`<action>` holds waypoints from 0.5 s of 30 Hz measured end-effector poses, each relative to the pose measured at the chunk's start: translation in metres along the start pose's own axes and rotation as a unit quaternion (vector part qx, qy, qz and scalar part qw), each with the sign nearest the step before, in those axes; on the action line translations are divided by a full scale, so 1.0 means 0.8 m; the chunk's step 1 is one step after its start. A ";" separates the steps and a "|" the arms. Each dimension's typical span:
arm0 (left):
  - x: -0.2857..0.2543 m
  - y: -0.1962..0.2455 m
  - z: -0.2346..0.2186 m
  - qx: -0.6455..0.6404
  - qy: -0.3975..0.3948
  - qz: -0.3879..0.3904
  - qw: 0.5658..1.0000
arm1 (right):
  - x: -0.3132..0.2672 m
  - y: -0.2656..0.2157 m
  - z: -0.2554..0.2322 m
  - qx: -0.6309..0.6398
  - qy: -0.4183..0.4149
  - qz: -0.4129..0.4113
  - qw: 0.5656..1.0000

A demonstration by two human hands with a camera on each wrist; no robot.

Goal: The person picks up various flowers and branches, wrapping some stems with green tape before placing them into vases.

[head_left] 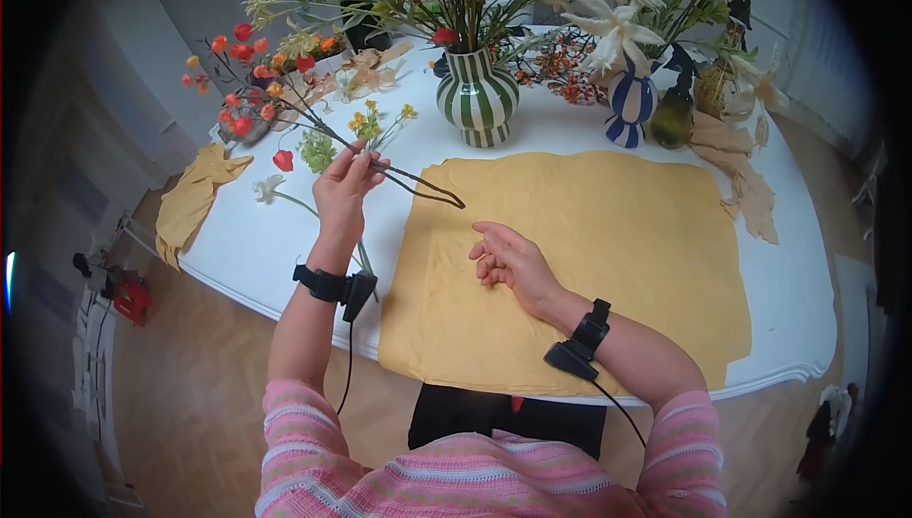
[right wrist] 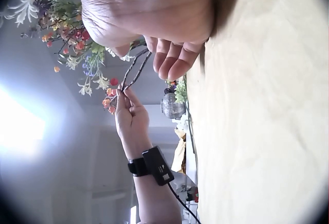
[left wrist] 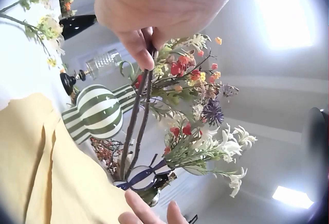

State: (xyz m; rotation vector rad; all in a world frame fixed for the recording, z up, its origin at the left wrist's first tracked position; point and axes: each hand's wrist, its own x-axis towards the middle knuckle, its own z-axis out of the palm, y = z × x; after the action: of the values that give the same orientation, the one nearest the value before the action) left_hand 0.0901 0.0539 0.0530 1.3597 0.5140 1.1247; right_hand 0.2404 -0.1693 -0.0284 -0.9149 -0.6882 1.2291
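Observation:
Between thumb and fingers, the left hand [head_left: 344, 193] pinches a dark branch [head_left: 423, 189] whose upper twigs carry orange and red lantern-like blossoms [head_left: 243, 125]. The stem's lower part is doubled, its bent end pointing right above the yellow cloth [head_left: 589, 261]. In the left wrist view, two dark stem lengths [left wrist: 134, 126] run down from the pinching fingers. The right hand [head_left: 516, 266] is over the cloth, holding nothing, fingers loosely bent, a little below and right of the stem's bent end. In the right wrist view the stem [right wrist: 136, 72] appears beyond the right hand [right wrist: 149, 13].
A green-striped vase [head_left: 478, 105] of flowers stands behind the cloth, with a blue-striped vase [head_left: 630, 109] and a green glass bottle [head_left: 673, 117] to its right. Left of the cloth lie a white flower [head_left: 269, 189] and small yellow flowers [head_left: 366, 125]. Crumpled cloth [head_left: 195, 197] hangs at the table's left edge.

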 end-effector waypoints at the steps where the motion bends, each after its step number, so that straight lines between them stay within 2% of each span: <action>1: 0.012 -0.002 -0.002 0.005 0.003 0.004 1.000 | 0.001 0.001 0.000 0.003 -0.001 0.002 1.000; 4: 0.047 -0.005 -0.010 0.017 -0.002 0.010 1.000 | 0.003 0.003 -0.002 0.003 -0.006 0.008 1.000; 12: 0.161 -0.028 -0.029 0.040 0.060 0.011 0.997 | 0.007 0.006 -0.003 -0.018 -0.017 0.024 0.999; 15: 0.191 -0.042 -0.034 0.005 0.127 0.005 0.992 | 0.008 0.009 -0.007 -0.017 -0.023 0.028 0.999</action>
State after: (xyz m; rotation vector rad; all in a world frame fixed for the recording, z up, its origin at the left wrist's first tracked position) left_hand 0.1437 0.2034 0.0625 1.2350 0.6963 1.3137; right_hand 0.2434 -0.1634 -0.0374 -0.9419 -0.7259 1.2938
